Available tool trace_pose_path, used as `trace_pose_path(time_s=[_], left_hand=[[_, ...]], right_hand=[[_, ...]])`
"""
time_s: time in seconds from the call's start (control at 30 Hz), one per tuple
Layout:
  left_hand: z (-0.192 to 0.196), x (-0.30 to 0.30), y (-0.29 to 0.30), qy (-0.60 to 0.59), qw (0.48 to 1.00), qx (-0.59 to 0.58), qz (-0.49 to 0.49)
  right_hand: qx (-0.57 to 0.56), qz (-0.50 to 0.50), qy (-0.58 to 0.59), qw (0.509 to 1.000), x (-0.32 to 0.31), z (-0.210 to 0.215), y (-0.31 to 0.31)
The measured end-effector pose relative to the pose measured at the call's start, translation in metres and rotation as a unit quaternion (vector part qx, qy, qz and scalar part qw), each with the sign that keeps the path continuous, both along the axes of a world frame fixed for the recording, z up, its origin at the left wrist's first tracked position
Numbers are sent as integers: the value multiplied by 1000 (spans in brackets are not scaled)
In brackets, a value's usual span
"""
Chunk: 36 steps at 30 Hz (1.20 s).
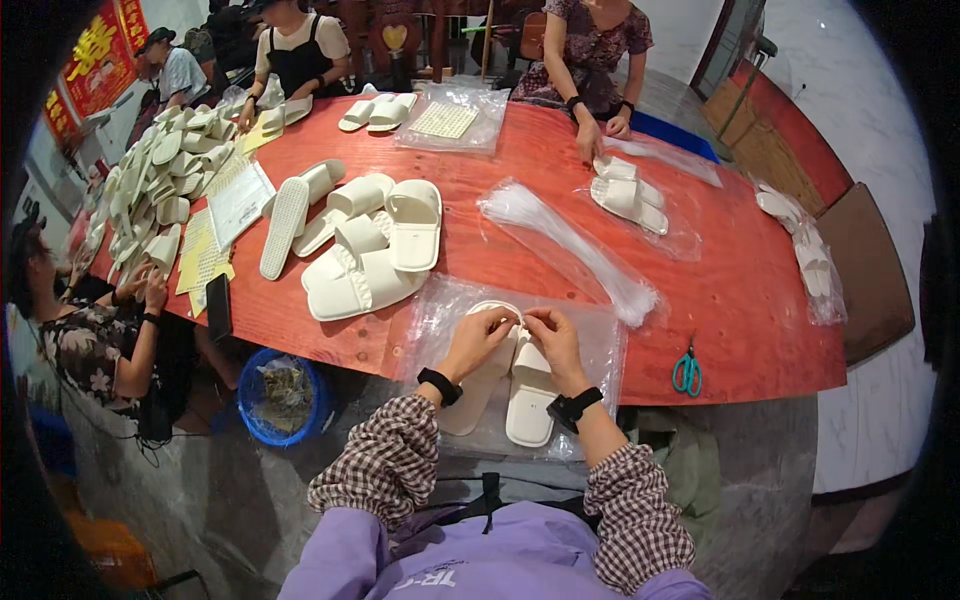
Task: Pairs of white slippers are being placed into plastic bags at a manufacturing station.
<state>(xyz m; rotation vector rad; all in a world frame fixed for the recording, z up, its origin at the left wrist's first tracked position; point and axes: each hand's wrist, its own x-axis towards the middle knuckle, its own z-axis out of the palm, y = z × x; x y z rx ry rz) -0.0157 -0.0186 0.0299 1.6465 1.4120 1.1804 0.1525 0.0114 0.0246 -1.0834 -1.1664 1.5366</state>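
A pair of cream slippers, with the right slipper (531, 402) and the left slipper (468, 400) side by side, lies on a clear plastic bag (598, 352) at the table's near edge. My left hand (484, 340) and my right hand (553, 345) meet over the far ends of the pair. Both have thumb and fingers pinched together, nearly touching. A thin pale edge or strip shows at the fingertips, too small to name. My hands and wrists cover part of both slippers.
Loose slippers (365, 285) lie left on the red table (480, 150), beyond them a slipper heap (165, 170). A bundle of thin white strips (570, 250) lies ahead, teal-handled scissors (687, 372) to the right. A co-worker's hand (590, 140) touches bagged slippers (630, 192). A blue bin (283, 397) stands below.
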Motion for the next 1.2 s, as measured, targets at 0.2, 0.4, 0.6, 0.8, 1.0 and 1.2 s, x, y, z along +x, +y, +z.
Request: trace_pose_path(time_s=[0.2,0.4,0.6,0.8,1.0,1.2], left_hand=[[-5,-3,1,9,1000,-10,-10],[-7,-1,2,10,1000,-10,-10],[-11,-1,5,10,1000,26,0],[-11,-5,1,51,999,4,7],[-30,7,7,39,997,56,-21],[-15,4,0,72,995,65,-26]], right_hand=[[2,6,2,1000,0,-4,0],[-5,19,1,1000,3,-5,2],[-4,25,-7,1000,1,-4,2],[72,21,-81,994,-2,-18,7],[100,44,-118,987,17,-25,8],[98,69,-110,987,11,-22,5]])
